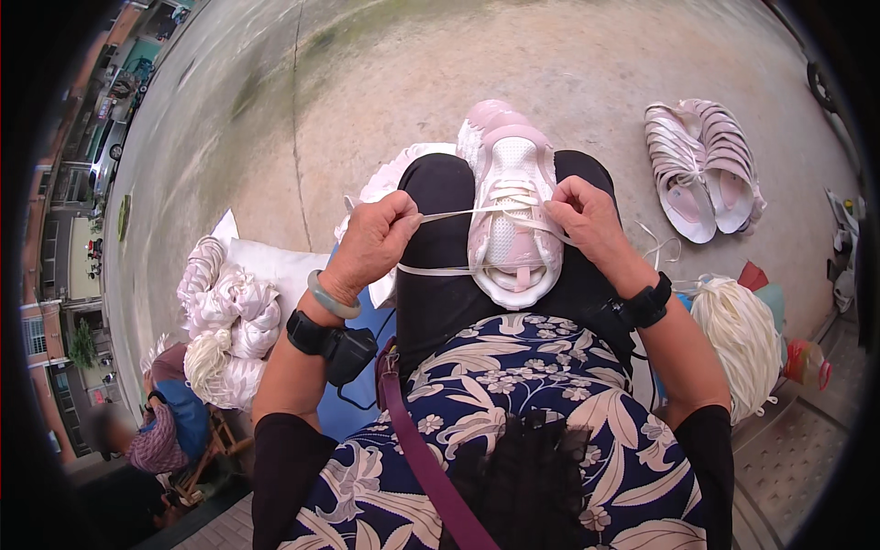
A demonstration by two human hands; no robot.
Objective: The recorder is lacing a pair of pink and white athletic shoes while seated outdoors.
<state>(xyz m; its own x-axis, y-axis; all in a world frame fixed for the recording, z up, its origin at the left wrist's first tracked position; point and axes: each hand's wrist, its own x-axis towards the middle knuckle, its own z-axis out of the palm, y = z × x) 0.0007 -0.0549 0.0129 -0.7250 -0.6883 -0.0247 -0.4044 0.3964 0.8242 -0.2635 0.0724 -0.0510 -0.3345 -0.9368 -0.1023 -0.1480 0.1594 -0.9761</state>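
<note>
Between my knees rests a pink and white sneaker [515,197], its toe pointing away from me and its opening near me. White shoelaces [513,190] cross its tongue through the lower eyelets. My left hand [378,240] is closed in a pinch on one lace, which stretches taut from the shoe toward the left. At the shoe's right side, my right hand [589,220] pinches the lace close to the eyelets. A loose length of lace loops below my left hand and across the shoe's heel opening. Black bands with small boxes circle both wrists.
Stacked pink and white shoe uppers [704,170] lie on the concrete at the right. A bundle of white laces [736,344] sits by my right elbow. More uppers [240,316] are heaped at my left. Another person [170,412] sits at the far lower left.
</note>
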